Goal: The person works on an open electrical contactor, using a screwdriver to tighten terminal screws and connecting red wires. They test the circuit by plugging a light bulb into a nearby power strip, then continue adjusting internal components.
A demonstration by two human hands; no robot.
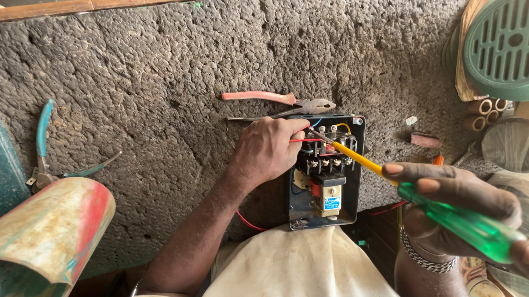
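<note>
A dark metal electrical box [356, 195] with a black contactor and coloured wires inside lies open on a rough stone slab [150, 82]. My left hand [264, 150] rests on the box's upper left corner and pinches a red wire [298, 139] at the terminals. My right hand [464, 213] grips a screwdriver [363, 162] with a green handle and yellow shaft. Its tip sits on a terminal screw at the top of the contactor.
Pliers with one pink handle [280, 101] lie just above the box. Teal-handled pliers [47, 152] lie at the far left beside a curved painted metal sheet [37, 242]. A green slotted cover [509, 39], short tubes [483, 114] and clear plastic fill the right side.
</note>
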